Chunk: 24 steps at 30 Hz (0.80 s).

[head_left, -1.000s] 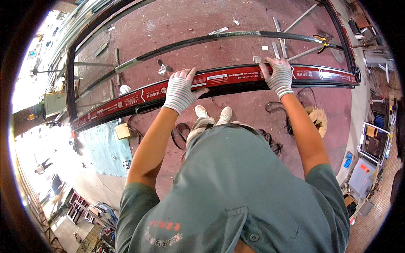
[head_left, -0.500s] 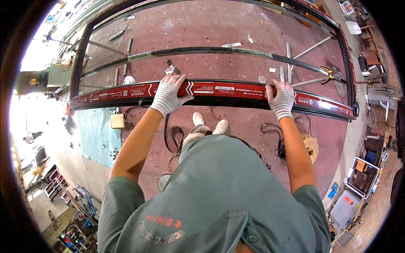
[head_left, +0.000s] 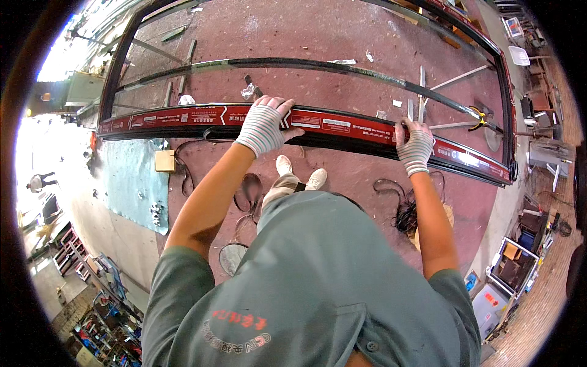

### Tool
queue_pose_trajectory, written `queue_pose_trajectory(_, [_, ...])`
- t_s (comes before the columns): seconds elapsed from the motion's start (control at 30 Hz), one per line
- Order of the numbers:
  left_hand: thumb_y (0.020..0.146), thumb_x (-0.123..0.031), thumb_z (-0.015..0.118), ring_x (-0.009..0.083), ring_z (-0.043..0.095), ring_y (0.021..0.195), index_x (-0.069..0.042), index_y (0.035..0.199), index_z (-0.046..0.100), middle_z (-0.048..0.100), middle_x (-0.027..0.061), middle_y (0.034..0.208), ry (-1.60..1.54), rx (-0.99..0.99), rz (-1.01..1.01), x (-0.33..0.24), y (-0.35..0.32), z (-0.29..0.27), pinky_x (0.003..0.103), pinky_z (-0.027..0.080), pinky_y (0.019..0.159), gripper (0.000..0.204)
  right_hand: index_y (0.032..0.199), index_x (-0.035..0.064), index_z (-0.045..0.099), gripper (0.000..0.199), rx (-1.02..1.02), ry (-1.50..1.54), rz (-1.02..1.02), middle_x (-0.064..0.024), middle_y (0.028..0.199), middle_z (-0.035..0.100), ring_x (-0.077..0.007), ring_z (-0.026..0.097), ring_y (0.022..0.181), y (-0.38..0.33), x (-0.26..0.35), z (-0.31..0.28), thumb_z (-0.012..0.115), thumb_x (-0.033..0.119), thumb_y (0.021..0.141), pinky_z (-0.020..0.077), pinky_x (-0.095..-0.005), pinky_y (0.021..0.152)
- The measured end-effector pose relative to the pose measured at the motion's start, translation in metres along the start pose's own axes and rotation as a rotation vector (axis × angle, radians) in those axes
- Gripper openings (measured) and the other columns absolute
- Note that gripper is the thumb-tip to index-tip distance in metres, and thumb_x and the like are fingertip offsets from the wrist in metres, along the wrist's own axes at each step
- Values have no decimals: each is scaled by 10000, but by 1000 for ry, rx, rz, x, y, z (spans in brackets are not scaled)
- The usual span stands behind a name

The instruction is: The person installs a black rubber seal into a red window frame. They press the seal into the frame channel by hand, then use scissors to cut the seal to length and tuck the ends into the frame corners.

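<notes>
The long dark metal frame rail with a red protective film strip [head_left: 342, 125] lies crosswise above the reddish floor [head_left: 318, 30], long axis left to right, with the gloved left hand [head_left: 264, 125] and gloved right hand [head_left: 416, 145] both closed over its top edge.

One view only, from a fisheye camera on the person's head, looking steeply down over the grey-green shirt [head_left: 318, 287] and both forearms, which rise from the lower edge. It sits close to the body; the reddish-brown concrete floor [head_left: 293, 30] lies well below. Straight edges bow toward the dark circular rim, and the left side looks out over a bright yard.
</notes>
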<state>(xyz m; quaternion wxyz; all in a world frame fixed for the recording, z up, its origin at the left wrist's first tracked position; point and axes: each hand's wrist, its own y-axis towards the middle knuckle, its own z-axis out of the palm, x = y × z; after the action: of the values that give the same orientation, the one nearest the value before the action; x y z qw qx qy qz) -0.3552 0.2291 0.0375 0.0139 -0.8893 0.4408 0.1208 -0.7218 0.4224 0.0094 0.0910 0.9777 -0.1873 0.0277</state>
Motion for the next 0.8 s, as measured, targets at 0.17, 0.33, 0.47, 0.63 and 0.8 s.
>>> queue_pose_trajectory(0.17, [680,-474,862,364,570,1189,-39,1372,562,622,184,1257,32,-41,-15,59,-28,-9,497,419,1081,871,1115,99,717,397,-37,3,-9,-134,977,694,-364,613,975,-2,3,2,610,442,946,449,-477,949])
queue_pose_trajectory(0.33, [696,-487,851,365,563,1203,-39,1363,566,621,180,1274,-13,14,-58,50,-24,-12,478,391,1118,852,1095,99,718,364,-53,19,1,-120,988,711,-354,625,998,1,8,-2,640,416,933,447,-472,964])
queue_pose_trajectory(0.47, [747,-539,793,384,549,1226,-28,1351,568,604,196,1294,22,40,-25,33,-15,0,492,379,1124,822,1077,98,718,327,-117,35,-39,-116,975,715,-351,629,981,-1,3,2,648,382,932,460,-473,936])
queue_pose_trajectory(0.63, [757,-550,773,389,550,1222,-26,1345,571,606,201,1275,62,-5,-16,26,-17,-1,497,377,1122,813,1053,90,728,330,-136,40,-47,-123,958,705,-365,629,953,-1,0,6,657,386,924,471,-479,908])
queue_pose_trajectory(0.8, [811,-631,699,348,576,1206,-15,1353,573,632,188,1250,58,58,-21,19,-12,-2,488,344,1145,830,1043,82,737,334,-119,55,-30,-137,955,701,-374,627,952,-2,4,5,652,383,925,469,-482,913])
